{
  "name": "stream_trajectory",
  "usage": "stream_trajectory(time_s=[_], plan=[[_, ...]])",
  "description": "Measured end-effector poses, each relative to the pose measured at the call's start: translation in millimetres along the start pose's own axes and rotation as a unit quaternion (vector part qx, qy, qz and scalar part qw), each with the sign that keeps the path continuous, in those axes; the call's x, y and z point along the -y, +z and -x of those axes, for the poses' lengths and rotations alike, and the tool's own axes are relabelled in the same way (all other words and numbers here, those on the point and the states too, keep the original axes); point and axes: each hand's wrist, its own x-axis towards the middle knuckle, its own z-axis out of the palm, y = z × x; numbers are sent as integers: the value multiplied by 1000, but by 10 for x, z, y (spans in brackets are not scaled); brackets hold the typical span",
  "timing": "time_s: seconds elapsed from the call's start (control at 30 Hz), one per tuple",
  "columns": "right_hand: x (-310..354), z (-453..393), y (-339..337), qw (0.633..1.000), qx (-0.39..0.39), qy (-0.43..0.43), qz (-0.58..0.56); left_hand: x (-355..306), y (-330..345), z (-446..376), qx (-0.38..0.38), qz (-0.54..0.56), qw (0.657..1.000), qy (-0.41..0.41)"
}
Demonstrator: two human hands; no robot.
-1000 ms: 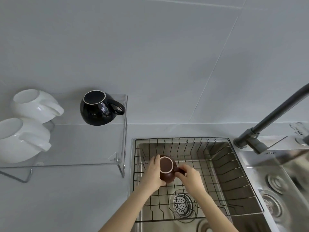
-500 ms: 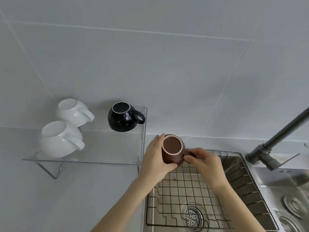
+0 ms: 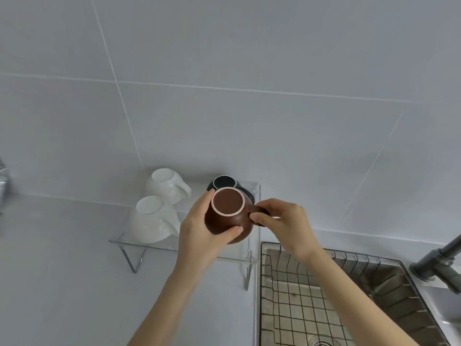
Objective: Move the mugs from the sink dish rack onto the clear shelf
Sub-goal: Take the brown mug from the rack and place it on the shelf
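A brown mug (image 3: 228, 213), upside down with its pale-rimmed base up, hangs over the right front part of the clear shelf (image 3: 149, 245). My left hand (image 3: 199, 228) wraps its body from the left. My right hand (image 3: 282, 221) pinches its handle on the right. Two white mugs (image 3: 152, 221) (image 3: 167, 183) stand upside down on the shelf's left side. A black mug (image 3: 224, 183) sits upside down at the back right of the shelf, partly hidden behind the brown one. The wire dish rack (image 3: 311, 295) in the sink shows no mugs.
A dark grey faucet (image 3: 439, 260) rises at the right edge beside the steel sink (image 3: 424, 308). The shelf stands on thin metal legs (image 3: 134, 260) on a grey counter. A tiled wall runs behind. A metallic object (image 3: 3, 181) shows at the far left edge.
Both hands lifted the brown mug out of the dish rack and carried it left and up, over the shelf. My view shifted left with it.
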Motion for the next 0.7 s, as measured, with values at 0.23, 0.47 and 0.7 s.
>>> stream_trajectory(time_s=[0.23, 0.47, 0.7], plan=[[-126, -89, 271, 999, 34, 26, -9, 279, -23, 17, 0, -4, 999, -54], [-289, -167, 302, 998, 57, 24, 20, 414, 87, 9, -5, -12, 996, -85], [-399, -173, 344, 998, 53, 18, 38, 424, 103, 26, -4, -18, 996, -85]])
